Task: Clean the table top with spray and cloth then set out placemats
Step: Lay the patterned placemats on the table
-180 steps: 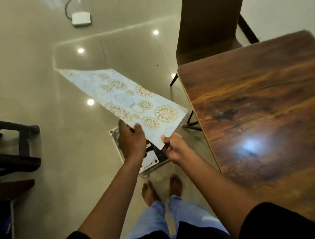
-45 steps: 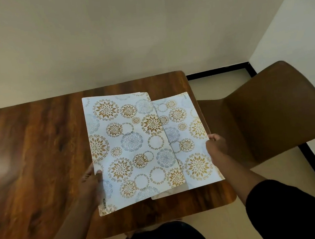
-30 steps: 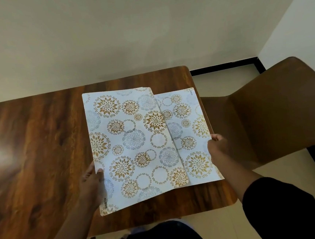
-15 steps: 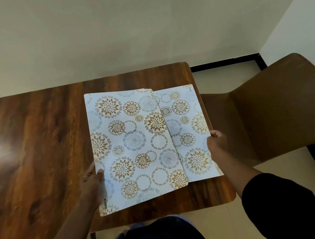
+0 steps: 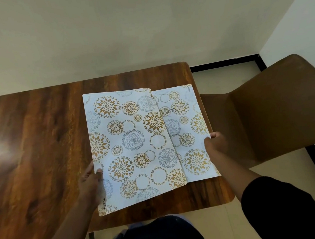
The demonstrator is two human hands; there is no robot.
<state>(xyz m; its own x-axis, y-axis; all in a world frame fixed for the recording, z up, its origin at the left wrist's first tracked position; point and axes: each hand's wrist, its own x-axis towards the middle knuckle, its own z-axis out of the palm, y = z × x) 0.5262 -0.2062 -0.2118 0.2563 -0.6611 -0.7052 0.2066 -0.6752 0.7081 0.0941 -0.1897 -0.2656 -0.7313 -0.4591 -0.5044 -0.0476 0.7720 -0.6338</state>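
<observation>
Gripping the upper placemat at its left edge, left hand; right hand pinching the lower placemat at its right edge, flush with the table's right rim, chair alongside.

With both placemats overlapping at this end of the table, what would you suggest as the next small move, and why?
Probably slide the upper placemat, gripped by the left hand, leftward off the lower placemat, which the right hand holds. The two overlap, and bare table lies to the left.
</observation>
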